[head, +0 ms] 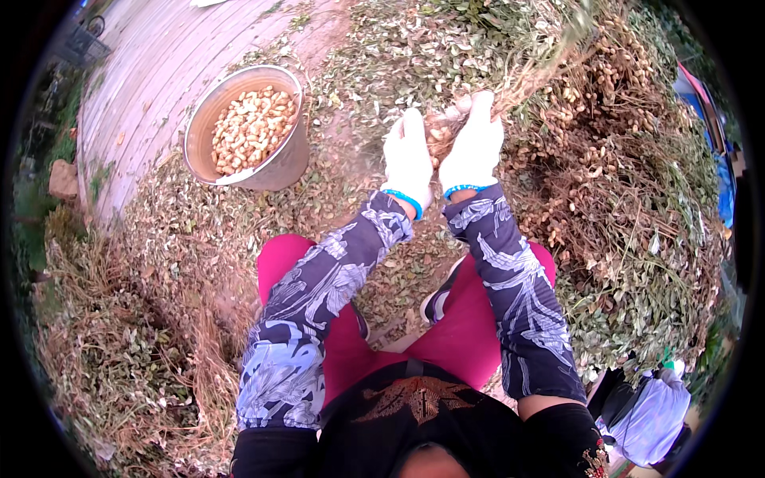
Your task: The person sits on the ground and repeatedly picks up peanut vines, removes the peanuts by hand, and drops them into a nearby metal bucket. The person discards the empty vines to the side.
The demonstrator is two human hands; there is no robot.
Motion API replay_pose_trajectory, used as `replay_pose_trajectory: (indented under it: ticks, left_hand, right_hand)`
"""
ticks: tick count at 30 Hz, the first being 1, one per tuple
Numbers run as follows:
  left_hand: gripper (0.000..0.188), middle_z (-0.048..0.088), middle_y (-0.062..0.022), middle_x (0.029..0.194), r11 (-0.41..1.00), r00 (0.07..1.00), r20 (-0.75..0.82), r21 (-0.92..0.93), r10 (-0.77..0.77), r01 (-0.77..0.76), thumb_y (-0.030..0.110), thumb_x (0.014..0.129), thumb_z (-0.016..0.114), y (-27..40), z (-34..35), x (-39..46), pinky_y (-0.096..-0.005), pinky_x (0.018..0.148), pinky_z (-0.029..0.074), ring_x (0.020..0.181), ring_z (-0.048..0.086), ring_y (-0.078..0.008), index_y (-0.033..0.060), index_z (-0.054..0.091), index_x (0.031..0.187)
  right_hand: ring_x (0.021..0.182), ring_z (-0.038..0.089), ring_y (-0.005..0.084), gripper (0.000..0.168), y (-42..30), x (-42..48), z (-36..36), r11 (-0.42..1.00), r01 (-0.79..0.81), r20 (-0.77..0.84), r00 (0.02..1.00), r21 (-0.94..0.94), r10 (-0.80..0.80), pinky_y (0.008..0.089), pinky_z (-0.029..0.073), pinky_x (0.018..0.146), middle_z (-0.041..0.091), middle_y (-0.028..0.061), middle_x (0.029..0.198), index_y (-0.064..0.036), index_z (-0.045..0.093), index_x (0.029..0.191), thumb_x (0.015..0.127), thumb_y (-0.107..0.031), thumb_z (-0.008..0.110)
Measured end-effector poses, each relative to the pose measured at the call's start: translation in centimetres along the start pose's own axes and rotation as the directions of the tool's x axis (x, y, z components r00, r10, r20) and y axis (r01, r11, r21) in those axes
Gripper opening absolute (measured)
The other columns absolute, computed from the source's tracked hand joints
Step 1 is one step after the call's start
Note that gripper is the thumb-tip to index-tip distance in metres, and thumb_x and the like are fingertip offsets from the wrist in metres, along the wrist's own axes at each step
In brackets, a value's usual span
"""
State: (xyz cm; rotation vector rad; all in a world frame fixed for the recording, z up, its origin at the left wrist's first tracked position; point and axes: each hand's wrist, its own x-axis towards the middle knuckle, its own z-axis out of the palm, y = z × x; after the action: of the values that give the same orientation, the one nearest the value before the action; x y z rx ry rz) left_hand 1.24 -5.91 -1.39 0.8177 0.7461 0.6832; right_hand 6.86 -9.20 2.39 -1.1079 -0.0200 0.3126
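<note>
Both my hands wear white knit gloves with blue cuffs and meet in front of my knees. My right hand (pixel 475 146) grips a bunch of dried peanut plants (pixel 526 83), whose stems and leaves stretch away to the upper right. Between the gloves, a cluster of peanut pods (pixel 441 132) hangs at the root end. My left hand (pixel 407 156) is closed against the left side of this cluster, thumb on top, with its other fingers mostly hidden. To the left stands a bucket (pixel 281 170), partly filled with loose picked peanuts (pixel 254 128).
A large heap of peanut plants with pods (pixel 597 137) rises close on my right. More dried plants (pixel 137 358) lie at the lower left. Fallen leaves (pixel 352 77) cover the ground beside paving (pixel 155 71). A bundle of cloth (pixel 651 412) sits at the lower right.
</note>
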Motion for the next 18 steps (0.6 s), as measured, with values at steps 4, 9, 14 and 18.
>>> replay_pose_trajectory:
  ticks: [4, 9, 14, 18]
  left_hand:
    - [0.033, 0.07, -0.0073, 0.111, 0.974, 0.998, 0.054, -0.224, -0.026, 0.037, 0.036, 0.11, 0.053, -0.9, -0.4, 1.6, -0.0354, 0.086, 0.056, 0.099, 0.069, -0.0187, 0.0071, 0.062, 0.122]
    - [0.026, 0.067, -0.0035, 0.091, 0.932, 0.957, 0.254, -0.29, -0.142, 0.215, 0.039, 0.108, 0.057, 1.1, -2.0, 2.4, -0.0286, 0.052, 0.053, 0.071, 0.069, -0.0169, 0.0127, 0.06, 0.106]
    - [0.029, 0.058, -0.0017, 0.075, 0.977, 0.981, 0.145, -0.15, -0.127, 0.149, 0.042, 0.107, 0.057, 5.8, -4.3, 3.4, -0.0207, 0.039, 0.033, 0.051, 0.052, -0.0109, 0.0156, 0.054, 0.095]
    - [0.029, 0.059, -0.0021, 0.074, 0.917, 0.913, -0.087, 0.061, 0.399, -0.395, 0.037, 0.106, 0.059, 13.3, -9.2, 6.4, -0.024, 0.044, 0.042, 0.055, 0.059, -0.0131, 0.01, 0.057, 0.095]
  right_hand:
    - [0.071, 0.055, 0.014, 0.025, -0.5, 0.7, 0.7, 0.99, -0.079, 0.048, 0.996, 0.119, 0.074, 0.0319, 0.05, 0.065, 0.056, 0.0005, 0.083, -0.01, 0.055, 0.103, 0.108, -0.035, 0.058]
    - [0.061, 0.045, 0.01, 0.031, -1.6, 3.0, -1.1, 0.795, -0.467, 0.386, 0.865, 0.387, 0.32, 0.0277, 0.042, 0.055, 0.048, -0.0061, 0.073, -0.016, 0.05, 0.092, 0.11, -0.041, 0.055]
    - [0.06, 0.04, 0.0076, 0.034, -4.0, 2.6, -1.7, 0.703, -0.565, 0.46, 0.809, 0.432, 0.366, 0.0247, 0.04, 0.054, 0.042, -0.0081, 0.072, -0.014, 0.05, 0.091, 0.11, -0.042, 0.054]
    - [0.063, 0.037, 0.0064, 0.03, -5.8, 1.3, -1.7, 0.802, -0.47, 0.373, 0.865, 0.367, 0.336, 0.0233, 0.039, 0.057, 0.037, -0.0077, 0.074, -0.012, 0.051, 0.095, 0.111, -0.038, 0.055]
